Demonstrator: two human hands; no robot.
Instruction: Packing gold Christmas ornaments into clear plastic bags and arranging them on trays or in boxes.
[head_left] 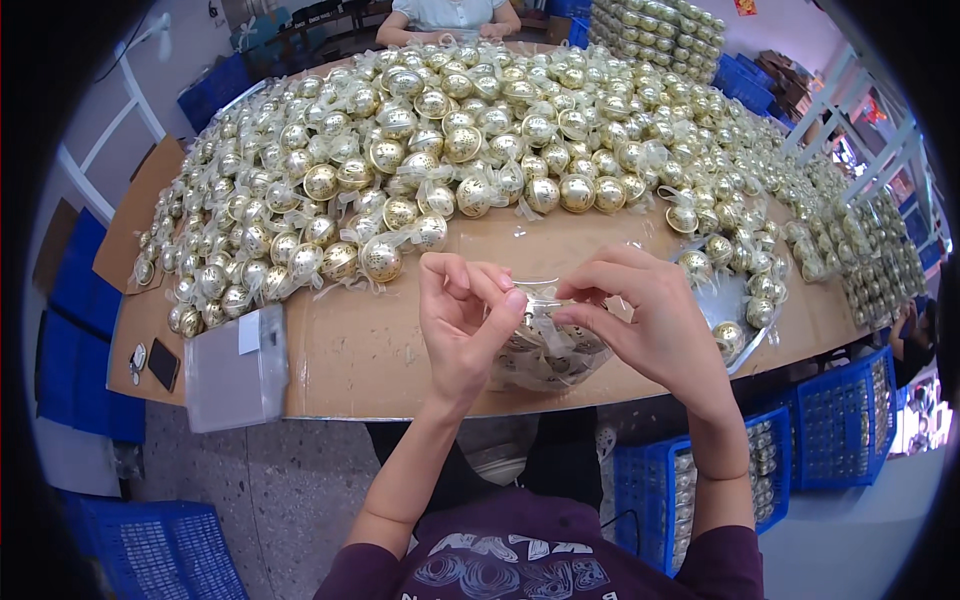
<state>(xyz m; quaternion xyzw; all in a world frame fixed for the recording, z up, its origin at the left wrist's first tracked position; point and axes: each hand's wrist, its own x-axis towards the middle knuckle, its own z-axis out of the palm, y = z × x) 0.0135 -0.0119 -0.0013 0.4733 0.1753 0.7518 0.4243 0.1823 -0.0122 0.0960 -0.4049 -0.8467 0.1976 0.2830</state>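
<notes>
A clear plastic bag [548, 368] with patterned gold balls and pale ribbons in it stands at the table's near edge, in front of me. My left hand [455, 335] pinches the left side of its top edge between thumb and fingers. At the right of the opening, my right hand [665, 325] also has thumb and fingertips closed on the bag's rim. Beyond both hands lies a wide heap of gold balls [463, 143] with sheer ribbons attached. The bag's lower right part is partly hidden behind my right hand.
On the cardboard-covered table [345, 355], clear flat bags [225, 380], a phone [162, 364] and keys [138, 360] lie at left. Filled packs [880, 265] are stacked at right. Blue crates [645, 500] stand below right. Across the table sits another person [445, 15].
</notes>
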